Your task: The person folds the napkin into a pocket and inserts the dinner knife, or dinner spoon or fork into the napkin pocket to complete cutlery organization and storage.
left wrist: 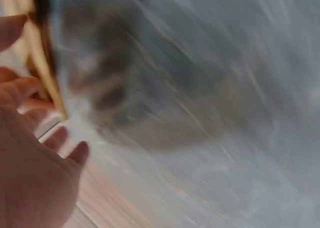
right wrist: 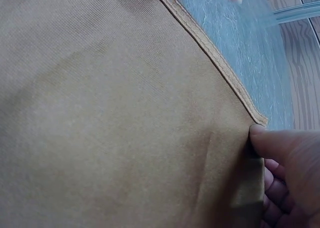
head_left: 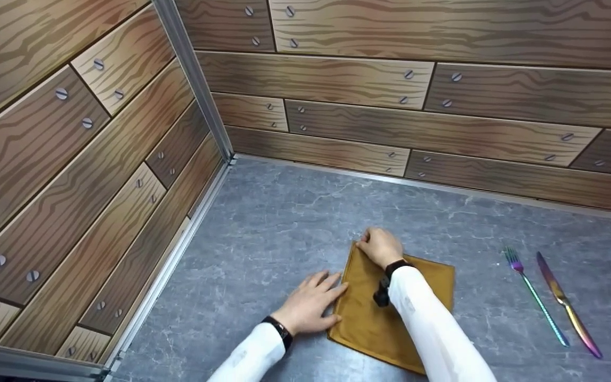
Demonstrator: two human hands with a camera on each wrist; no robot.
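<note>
A mustard-brown cloth napkin (head_left: pixel 361 313) with a stitched hem lies folded on the grey tabletop. My right hand (head_left: pixel 382 246) pinches its far left corner between thumb and fingers; the right wrist view shows the thumb on top of the napkin (right wrist: pixel 125 128) beside the hem's end. Along the left side of the cloth, my left hand (head_left: pixel 311 305) is spread with its fingers extended, the fingertips at the napkin's edge. The left wrist view is blurred, and whether those fingertips press on the cloth is hard to tell. My right forearm hides part of the napkin.
Right of the napkin lie an iridescent fork (head_left: pixel 536 294) and, beside it, a matching table knife (head_left: pixel 568 305), roughly parallel. Wood-patterned panels (head_left: pixel 337 74) border the grey tabletop (head_left: pixel 263 212) at the back and left, with a metal post (head_left: pixel 194 74) in the corner.
</note>
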